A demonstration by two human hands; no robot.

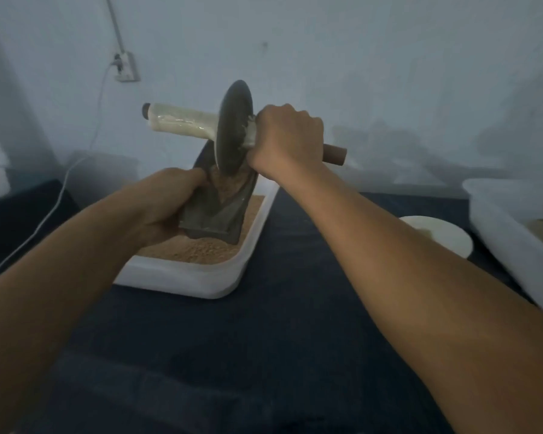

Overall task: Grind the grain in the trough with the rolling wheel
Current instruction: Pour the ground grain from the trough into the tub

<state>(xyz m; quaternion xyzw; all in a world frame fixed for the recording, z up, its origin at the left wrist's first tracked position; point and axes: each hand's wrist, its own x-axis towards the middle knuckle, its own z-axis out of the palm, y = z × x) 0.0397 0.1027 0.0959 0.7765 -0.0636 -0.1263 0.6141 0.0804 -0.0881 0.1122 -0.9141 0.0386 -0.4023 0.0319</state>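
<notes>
Right now my right hand (284, 139) is curled tight around the axle handle (182, 122) just beside the dark rolling wheel (234, 128), whose rim sits down in the groove of the grey trough (220, 211). The handle runs through the wheel, pale wrapping on the left stub and a bare brown end poking out past my knuckles on the right. My left hand (166, 205) grips the trough's left wall, fingers wrapped over its edge. Brown ground grain (223, 186) lies in the groove under the wheel. The trough stands tilted in a shallow white tray (201, 280), and more of the same tan meal covers the tray floor around it. The tray sits toward the back left of a bench covered in dark blue cloth (264, 339). Near the right edge lies a white round dish (442, 236), and beyond it, at the very edge, a pale plastic tub (508, 220). Behind everything is a plain bluish-white wall (358, 57); a power socket (126, 68) is fixed to it at upper left, and a white cable (76, 170) drops from it toward the bench's left side.
</notes>
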